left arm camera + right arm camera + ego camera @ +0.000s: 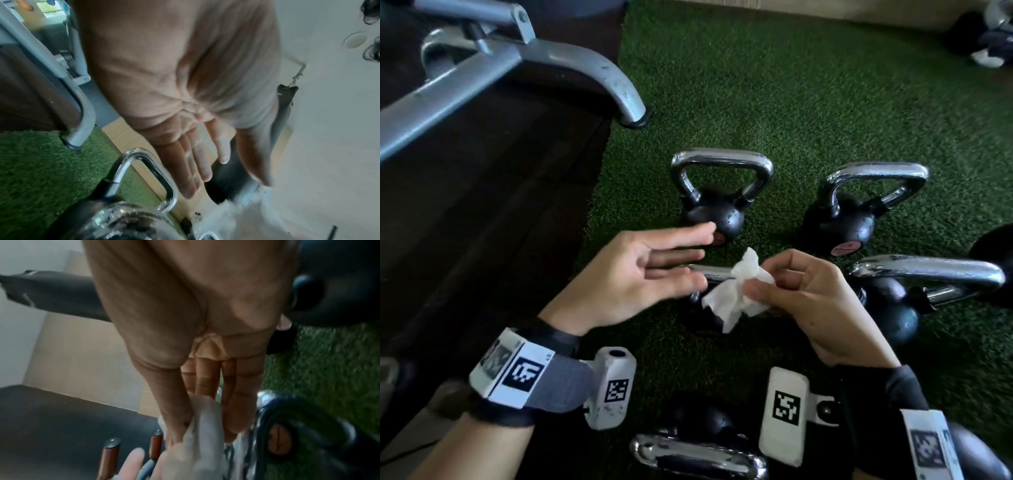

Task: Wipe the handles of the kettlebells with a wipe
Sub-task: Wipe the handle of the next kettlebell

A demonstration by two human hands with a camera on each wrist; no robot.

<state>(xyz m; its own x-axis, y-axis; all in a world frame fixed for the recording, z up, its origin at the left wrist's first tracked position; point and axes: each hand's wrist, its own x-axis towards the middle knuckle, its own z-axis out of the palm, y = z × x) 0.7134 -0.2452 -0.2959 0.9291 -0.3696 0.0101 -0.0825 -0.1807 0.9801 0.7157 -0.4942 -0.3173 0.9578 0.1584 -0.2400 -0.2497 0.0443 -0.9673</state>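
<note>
Between handles — my right hand has the crumpled wipe pinched in its grip over the nearest kettlebell's handle, left hand open, empty beside it — next, I'd guess, wrap the wipe around that bar.

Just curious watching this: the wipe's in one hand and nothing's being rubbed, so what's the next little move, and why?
Probably lower the wipe, pinched in the right hand, onto the chrome handle just beneath it. The left hand is open, free to steady the kettlebell.
</note>
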